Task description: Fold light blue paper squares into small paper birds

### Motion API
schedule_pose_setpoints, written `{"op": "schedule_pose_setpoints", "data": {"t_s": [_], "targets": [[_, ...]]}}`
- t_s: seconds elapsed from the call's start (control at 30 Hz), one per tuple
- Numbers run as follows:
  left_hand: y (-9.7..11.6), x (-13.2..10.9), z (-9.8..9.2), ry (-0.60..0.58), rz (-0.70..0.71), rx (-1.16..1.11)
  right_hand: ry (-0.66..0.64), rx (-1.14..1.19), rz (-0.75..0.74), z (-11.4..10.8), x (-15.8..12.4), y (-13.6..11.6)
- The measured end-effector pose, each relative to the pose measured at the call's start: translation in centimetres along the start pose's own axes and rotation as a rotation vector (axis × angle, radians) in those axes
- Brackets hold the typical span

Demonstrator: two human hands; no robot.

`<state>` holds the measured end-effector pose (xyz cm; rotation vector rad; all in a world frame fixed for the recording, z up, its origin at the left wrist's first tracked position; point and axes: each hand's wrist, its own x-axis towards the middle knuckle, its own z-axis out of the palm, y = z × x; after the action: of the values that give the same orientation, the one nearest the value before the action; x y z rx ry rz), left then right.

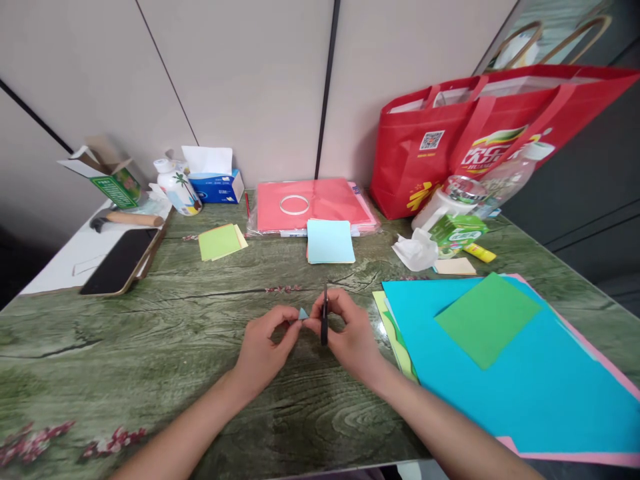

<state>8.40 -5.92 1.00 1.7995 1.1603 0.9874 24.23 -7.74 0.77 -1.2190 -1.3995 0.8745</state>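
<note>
My left hand (261,343) pinches a small blue piece of paper (303,314) between thumb and index finger. The paper comes to a point at its top and looks folded. A pair of dark scissors (325,327) is gripped in my right hand (356,337), blades upward, with part of the handles hidden by the fingers. The fingertips of my right hand meet those of the left at the paper's edge; whether they also grip it I cannot tell. Beyond the hands lies a stack of light blue paper squares (330,241).
Coloured sheets (480,400) with a green square (487,320) on top lie at right. Yellow-green squares (220,241), a phone (119,262) and a hammer (133,218) are on the left. Behind stand a tissue box (215,187), a pack of red paper (310,200) and a red bag (425,147).
</note>
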Motion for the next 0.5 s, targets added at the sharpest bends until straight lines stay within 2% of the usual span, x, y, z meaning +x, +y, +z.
{"op": "schedule_pose_setpoints", "data": {"t_s": [0.1, 0.27, 0.43, 0.5], "targets": [[0.3, -0.1, 0.2, 0.018, -0.049, -0.047, 0.034, -0.015, -0.007, 0.1, -0.2, 0.0], [1.3, 0.3, 0.1, -0.051, -0.263, -0.392, 0.030, -0.098, -0.090, -0.4, 0.0, -0.1], [1.4, 0.7, -0.6, 0.062, -0.274, -0.460, -0.059, -0.201, -0.127, -0.5, 0.2, 0.0], [1.3, 0.8, -0.7, 0.068, -0.270, -0.462, -0.089, -0.247, -0.129, -0.5, 0.2, 0.2]]}}
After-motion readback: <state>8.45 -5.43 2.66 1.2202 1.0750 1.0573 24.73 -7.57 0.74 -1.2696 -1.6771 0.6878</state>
